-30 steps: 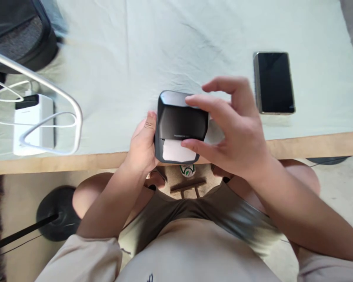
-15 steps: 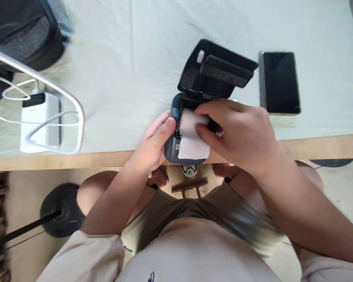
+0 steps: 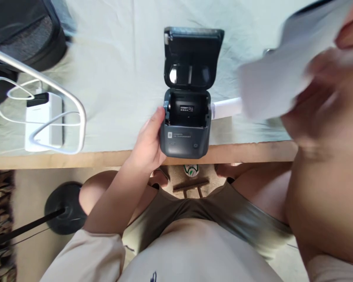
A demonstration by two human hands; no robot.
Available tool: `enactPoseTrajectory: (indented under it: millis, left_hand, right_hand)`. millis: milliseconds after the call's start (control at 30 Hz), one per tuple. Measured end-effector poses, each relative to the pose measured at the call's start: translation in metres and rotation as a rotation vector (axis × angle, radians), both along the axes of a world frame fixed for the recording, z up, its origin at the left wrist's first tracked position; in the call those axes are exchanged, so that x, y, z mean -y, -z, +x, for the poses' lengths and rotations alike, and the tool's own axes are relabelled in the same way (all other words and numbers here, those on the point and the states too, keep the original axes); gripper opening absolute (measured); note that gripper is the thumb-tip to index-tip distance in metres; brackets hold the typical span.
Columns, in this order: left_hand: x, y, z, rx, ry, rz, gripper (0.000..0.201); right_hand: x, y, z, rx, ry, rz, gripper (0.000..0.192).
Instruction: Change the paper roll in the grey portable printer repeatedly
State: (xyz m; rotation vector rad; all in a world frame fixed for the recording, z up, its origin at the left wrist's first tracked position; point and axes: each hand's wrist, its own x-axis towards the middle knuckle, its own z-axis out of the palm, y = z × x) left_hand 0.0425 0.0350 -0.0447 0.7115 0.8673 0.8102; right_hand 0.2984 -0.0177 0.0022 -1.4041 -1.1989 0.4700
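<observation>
Dark grey plastic forms the small label printer (image 3: 184, 135), which sits at the near edge of the bench (image 3: 106, 158), its front slightly over the wooden lip. The left hand (image 3: 148, 141) is partly closed against the printer's left side, thumb on the top corner, steadying it. The hinged lid (image 3: 192, 56) stands fully open, tipped away from the person, and the paper bay (image 3: 188, 111) below it shows no roll inside, only a small label on its floor.

The right hand (image 3: 323, 90) is raised close to the camera and heavily blurred; it appears to be closed on white paper (image 3: 270, 86), but the exact grip cannot be told. A white paper roll (image 3: 226, 109) lies on the cloth just beside the printer's right side.

Further left, a white power bank (image 3: 42, 125) with a looped white cable (image 3: 6, 98) rests under a curved metal bar.

Risk assessment: with the printer so near the edge and held from one side only, a push could tip it off. The loose roll could travel across the cloth.
</observation>
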Motion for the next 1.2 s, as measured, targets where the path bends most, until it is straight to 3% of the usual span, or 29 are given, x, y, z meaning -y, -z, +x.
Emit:
enactPoseTrajectory:
  millis: [67, 133, 167, 233, 333, 400, 467, 567, 667, 733, 833, 1033, 1100, 1200]
  left_hand:
    - [-0.002, 0.000, 0.001, 0.018, -0.009, -0.038, 0.046]
    - [-0.003, -0.001, 0.003, 0.010, -0.033, -0.057, 0.050]
    - [-0.003, -0.002, 0.004, -0.003, -0.043, -0.061, 0.049]
    - [-0.002, -0.003, 0.005, -0.021, -0.061, -0.051, 0.047]
    - [0.000, -0.003, 0.005, -0.020, -0.076, -0.017, 0.045]
    - [0.000, -0.003, 0.005, -0.010, -0.067, -0.006, 0.043]
    - [0.000, -0.001, 0.004, -0.002, -0.058, -0.003, 0.041]
    - [0.000, 0.001, 0.003, -0.018, -0.073, -0.004, 0.040]
    - [0.000, 0.002, 0.001, 0.001, -0.072, -0.010, 0.044]
    - [0.000, 0.002, 0.001, 0.065, -0.064, -0.005, 0.049]
    - [0.001, 0.001, 0.002, 0.156, -0.051, -0.032, 0.049]
    - [0.000, 0.000, 0.005, 0.121, -0.053, -0.048, 0.059]
    - [0.000, 0.000, 0.005, 0.078, -0.077, -0.055, 0.058]
    - [0.001, 0.004, 0.003, 0.045, -0.090, -0.004, 0.049]
  right_hand:
    - [-0.013, 0.020, 0.033, -0.163, -0.045, -0.167, 0.037]
    - [-0.019, 0.038, 0.052, -0.209, 0.046, -0.225, 0.033]
    - [-0.019, 0.045, 0.055, -0.140, 0.136, -0.225, 0.028]
    - [-0.014, 0.052, 0.049, 0.196, 0.217, -0.203, 0.024]
    - [-0.007, 0.053, 0.032, 0.698, 0.151, -0.225, 0.044]
    - [-0.008, 0.053, 0.026, 0.768, 0.135, -0.328, 0.066]
    - [-0.012, 0.053, 0.023, 0.775, 0.127, -0.407, 0.067]
    - [-0.011, 0.048, 0.017, 0.862, 0.129, -0.192, 0.040]
    - [-0.001, 0.041, 0.002, 0.953, 0.060, 0.046, 0.036]
    - [0.006, 0.040, -0.010, 1.045, -0.058, 0.022, 0.042]
    - [0.010, 0.046, -0.023, 1.146, -0.186, -0.151, 0.046]
    - [-0.001, 0.054, -0.015, 1.147, -0.119, -0.323, 0.063]
    - [-0.003, 0.049, -0.008, 1.037, -0.082, -0.278, 0.060]
    - [0.000, 0.037, -0.004, 0.851, 0.012, -0.003, 0.052]
